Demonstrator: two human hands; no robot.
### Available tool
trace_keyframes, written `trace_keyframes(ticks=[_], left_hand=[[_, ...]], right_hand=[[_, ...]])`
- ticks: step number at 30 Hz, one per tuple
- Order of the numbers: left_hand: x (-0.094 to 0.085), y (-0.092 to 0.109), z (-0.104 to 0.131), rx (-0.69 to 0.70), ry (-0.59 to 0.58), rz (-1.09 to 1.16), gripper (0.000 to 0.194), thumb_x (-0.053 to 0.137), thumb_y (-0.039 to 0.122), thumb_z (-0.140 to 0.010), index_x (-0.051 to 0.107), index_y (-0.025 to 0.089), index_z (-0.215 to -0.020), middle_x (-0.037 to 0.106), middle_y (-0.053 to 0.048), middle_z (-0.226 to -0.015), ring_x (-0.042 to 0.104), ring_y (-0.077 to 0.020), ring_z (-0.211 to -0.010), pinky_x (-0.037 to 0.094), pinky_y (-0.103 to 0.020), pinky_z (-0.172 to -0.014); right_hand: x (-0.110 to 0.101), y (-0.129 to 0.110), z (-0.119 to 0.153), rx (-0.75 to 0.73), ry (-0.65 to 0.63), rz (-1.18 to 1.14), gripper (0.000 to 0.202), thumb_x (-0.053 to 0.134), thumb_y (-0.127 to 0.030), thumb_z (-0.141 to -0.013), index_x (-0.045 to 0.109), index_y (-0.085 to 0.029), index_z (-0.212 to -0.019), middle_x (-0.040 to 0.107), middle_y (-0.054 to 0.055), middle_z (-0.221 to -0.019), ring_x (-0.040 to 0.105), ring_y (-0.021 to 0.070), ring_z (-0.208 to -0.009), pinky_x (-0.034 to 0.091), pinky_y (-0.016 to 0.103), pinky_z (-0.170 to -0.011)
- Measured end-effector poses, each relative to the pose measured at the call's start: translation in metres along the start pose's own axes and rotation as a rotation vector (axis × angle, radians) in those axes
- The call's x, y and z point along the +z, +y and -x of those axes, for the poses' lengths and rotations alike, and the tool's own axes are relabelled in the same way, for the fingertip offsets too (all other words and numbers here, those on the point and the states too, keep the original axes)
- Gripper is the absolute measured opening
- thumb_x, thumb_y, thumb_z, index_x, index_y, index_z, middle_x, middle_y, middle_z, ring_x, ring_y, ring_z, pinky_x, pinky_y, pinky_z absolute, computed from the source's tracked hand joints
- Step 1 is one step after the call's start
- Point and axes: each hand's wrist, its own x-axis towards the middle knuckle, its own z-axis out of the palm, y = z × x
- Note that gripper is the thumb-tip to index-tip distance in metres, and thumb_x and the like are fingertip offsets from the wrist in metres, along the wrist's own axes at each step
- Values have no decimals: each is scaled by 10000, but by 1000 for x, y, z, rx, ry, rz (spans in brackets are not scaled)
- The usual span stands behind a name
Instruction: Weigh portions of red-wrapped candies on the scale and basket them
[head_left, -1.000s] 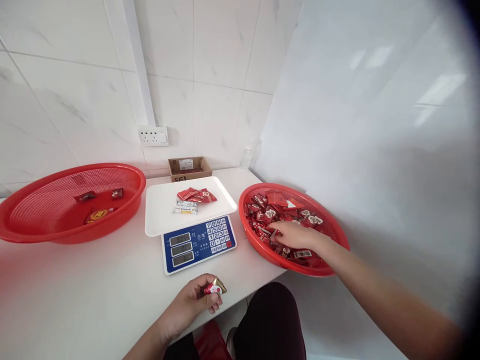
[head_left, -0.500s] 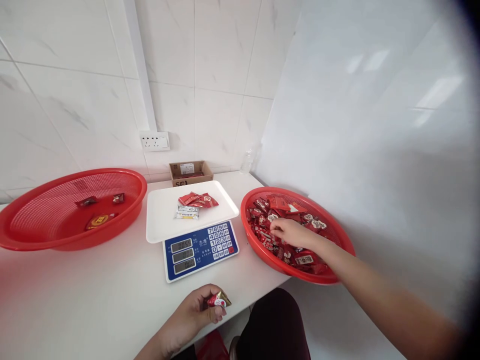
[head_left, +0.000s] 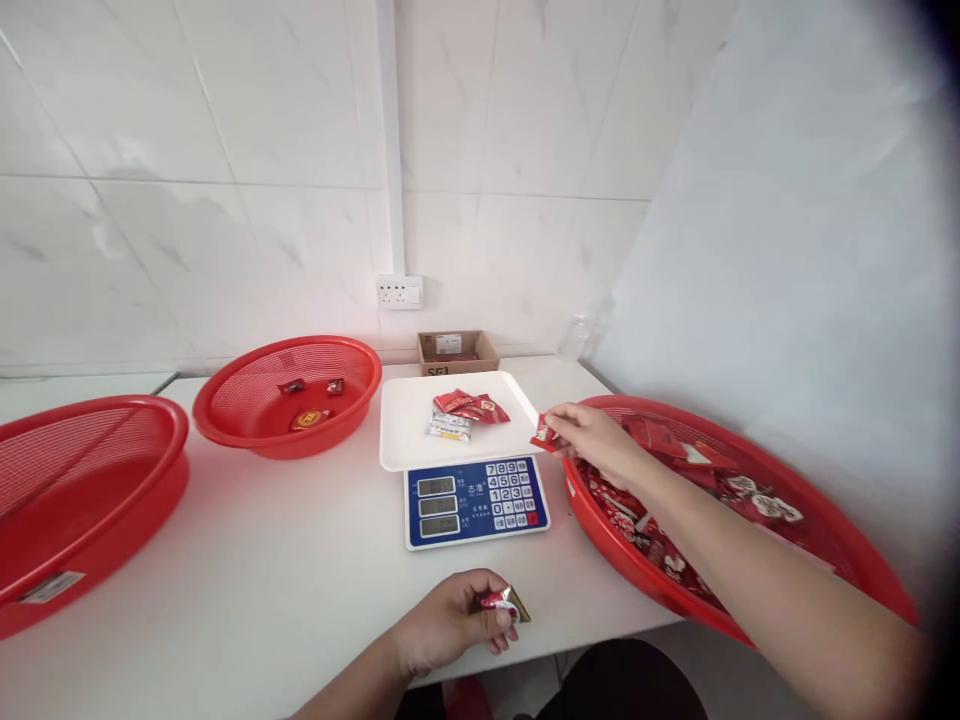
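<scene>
Red plastic mesh makes up the left basket (head_left: 112, 555) on the worktop (head_left: 285, 590); just beside it, to its right, the second basket (head_left: 247, 388) holds two dark sweets and a red-and-gold packet. Next comes the scale (head_left: 476, 505), with its white tray (head_left: 405, 435) bearing red packets (head_left: 474, 405) that lie against silver ones (head_left: 450, 428), and a box (head_left: 461, 369) behind. Nearer the body, in front of the scale, the left hand (head_left: 454, 622) keeps its grip closed round a wrapped sweet (head_left: 506, 602), long axis roughly sideways, gold end pointing right; the tray lies beyond it, past the keypad. Further right, the right hand (head_left: 596, 438) is clearly nearer the tray: its grip is pinched on a red sachet (head_left: 544, 436), which sits at the fingertips, on their left side, right by the tray's right edge; whether the two touch I cannot tell, nor the sachet's long axis. Below that wrist and forearm, the right basket (head_left: 592, 530) holds many more packets
</scene>
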Motion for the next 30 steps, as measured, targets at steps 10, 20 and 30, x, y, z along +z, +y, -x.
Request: trace_keyframes(ticks=[10,20,30], left_hand=[[0,-2,0,16,-11,25,452,682,507,-678,530,128,-872,590,-29,-724,530,-96,-610,419,-268,-649],[2,-8,2,52,-25,-81,436,707,483,-649,509,146,-842,539,27,-686,495,-86,-613,386,-247,-625],[-1,-9,6,236,170,-270,371,608,459,-763,441,184,-948,545,21,-709,512,-107,-637,399,-243,-614]], right_hand=[[43,-14,21,-338,-49,560,299,525,-306,-803,598,-251,-1088,649,52,-1107,628,214,-914,469,353,-828],[58,92,117,-82,-499,153,260,503,-467,-807,518,-211,-855,571,-8,-734,543,145,-685,428,250,-619],[72,112,106,-102,-542,-29,399,470,-549,-801,410,-199,-620,451,-34,-585,416,110,-581,335,236,-571]])
